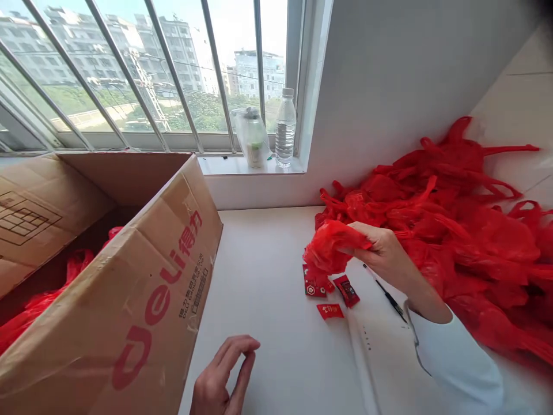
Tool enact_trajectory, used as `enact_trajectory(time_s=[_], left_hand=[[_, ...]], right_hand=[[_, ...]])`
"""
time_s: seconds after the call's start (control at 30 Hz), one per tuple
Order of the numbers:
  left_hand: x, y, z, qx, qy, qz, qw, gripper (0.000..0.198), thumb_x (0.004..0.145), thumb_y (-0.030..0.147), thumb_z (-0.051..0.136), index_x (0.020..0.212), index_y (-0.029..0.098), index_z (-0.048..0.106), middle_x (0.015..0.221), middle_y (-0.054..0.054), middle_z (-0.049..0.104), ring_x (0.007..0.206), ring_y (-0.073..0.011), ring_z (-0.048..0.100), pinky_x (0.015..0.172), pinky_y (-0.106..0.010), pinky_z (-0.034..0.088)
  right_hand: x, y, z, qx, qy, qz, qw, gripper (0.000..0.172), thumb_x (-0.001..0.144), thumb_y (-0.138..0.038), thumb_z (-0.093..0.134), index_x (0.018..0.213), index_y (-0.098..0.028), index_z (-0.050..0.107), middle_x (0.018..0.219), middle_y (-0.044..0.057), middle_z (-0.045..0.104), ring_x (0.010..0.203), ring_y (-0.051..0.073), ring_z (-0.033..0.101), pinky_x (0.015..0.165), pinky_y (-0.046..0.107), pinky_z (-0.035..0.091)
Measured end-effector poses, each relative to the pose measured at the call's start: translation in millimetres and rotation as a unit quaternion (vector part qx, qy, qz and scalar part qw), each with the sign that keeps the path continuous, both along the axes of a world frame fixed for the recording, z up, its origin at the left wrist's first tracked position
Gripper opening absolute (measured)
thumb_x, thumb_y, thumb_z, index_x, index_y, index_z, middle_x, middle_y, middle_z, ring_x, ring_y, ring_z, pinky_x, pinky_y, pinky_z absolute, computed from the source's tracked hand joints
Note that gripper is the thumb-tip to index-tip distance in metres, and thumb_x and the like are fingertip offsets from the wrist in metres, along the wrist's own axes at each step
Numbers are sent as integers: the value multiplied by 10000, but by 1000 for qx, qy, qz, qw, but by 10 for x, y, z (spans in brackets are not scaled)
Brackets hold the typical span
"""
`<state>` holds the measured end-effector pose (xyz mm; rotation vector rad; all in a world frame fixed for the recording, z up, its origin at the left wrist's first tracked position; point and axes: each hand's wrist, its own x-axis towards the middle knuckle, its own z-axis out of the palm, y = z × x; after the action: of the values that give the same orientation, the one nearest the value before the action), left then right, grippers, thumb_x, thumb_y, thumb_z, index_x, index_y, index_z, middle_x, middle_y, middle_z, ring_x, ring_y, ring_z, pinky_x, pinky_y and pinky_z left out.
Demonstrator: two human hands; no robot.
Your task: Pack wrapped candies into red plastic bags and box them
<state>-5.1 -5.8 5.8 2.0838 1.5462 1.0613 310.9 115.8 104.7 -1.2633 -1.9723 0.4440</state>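
Note:
My right hand (375, 245) is closed on a crumpled red plastic bag (332, 245), raised a little above the white tabletop (259, 276). Just under the bag lie several small red packets: a patterned packet (314, 288), a dark-red packet (347, 290) and a bright red packet (330, 311). The bag partly covers some of them. At the bottom of the view, my left hand (227, 374) is curled to the right of the cardboard box. Its thumb and fingertips come together in a loose pinch, with nothing visible in them.
A large open cardboard box (173, 288) stands at left, with red plastic bags (38, 308) inside. A heap of red bags (475, 230) fills the right side. A black pen (391, 300) lies below my right forearm. On the windowsill are a water bottle (285, 129) and a bagged cup (254, 138).

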Motion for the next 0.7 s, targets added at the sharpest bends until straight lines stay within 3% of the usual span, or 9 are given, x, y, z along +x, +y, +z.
enact_trajectory(time_s=[0.07,0.13,0.27,0.37,0.43,0.47,0.53,0.6,0.7], left_hand=[[18,-42,92,-11,-38,77,996,115,937,321,525,996,252,595,901,-3,675,757,-124,698,690,-181,578],[50,-112,141,6,-69,136,988,118,952,291,503,1026,227,569,914,-21,660,785,-129,697,710,-201,585],[81,-273,130,91,-45,191,976,118,969,161,440,1044,205,520,916,-28,604,830,-121,645,751,-227,560],[67,-293,113,130,40,146,980,263,926,58,481,1102,236,561,977,-32,592,921,-133,616,800,-253,534],[64,-205,132,130,111,82,982,405,912,-1,455,1149,293,601,1084,-50,602,1023,-165,601,849,-302,534],[68,-132,149,122,144,51,981,462,911,-16,434,1169,325,610,1159,-60,599,1096,-198,582,886,-356,532],[88,41,182,93,198,-6,976,461,911,7,460,1161,354,632,1316,-68,565,1259,-293,487,980,-530,481],[120,204,197,56,233,-55,969,328,882,70,567,1057,319,688,1401,-72,522,1353,-368,380,1041,-671,376],[165,332,181,10,253,-98,962,171,812,50,643,767,202,708,1365,-102,554,1371,-420,338,1045,-744,311]], right_hand=[[-300,-67,-14,-72,34,48,996,337,908,-477,522,733,-189,524,654,-33,442,593,111,404,528,240,332],[-603,-76,-161,-145,27,99,984,436,916,-543,467,668,-186,449,604,-49,332,540,86,293,475,232,246],[-1067,-3,-636,-219,-13,187,957,442,871,-546,532,630,-181,468,579,-57,360,505,77,313,447,220,259],[-1174,-34,-814,-196,-12,167,966,290,852,-477,590,892,-189,597,812,5,584,647,118,507,551,236,393],[-1142,-172,-781,-153,4,108,982,266,914,-414,516,1048,-192,574,1032,69,603,822,153,559,679,272,426],[-1114,-280,-741,-131,4,81,988,243,936,-398,482,1028,-193,575,1041,75,602,838,160,557,703,284,415],[-1077,-544,-682,-88,-38,59,994,276,952,-432,470,859,-198,586,880,43,616,713,147,538,651,286,374],[-1106,-805,-711,-44,-135,70,987,370,914,-515,525,730,-198,569,714,16,597,585,137,503,556,283,310],[-1241,-1016,-896,-11,-245,61,968,341,862,-494,619,741,-178,584,688,40,614,570,165,535,479,283,219]])
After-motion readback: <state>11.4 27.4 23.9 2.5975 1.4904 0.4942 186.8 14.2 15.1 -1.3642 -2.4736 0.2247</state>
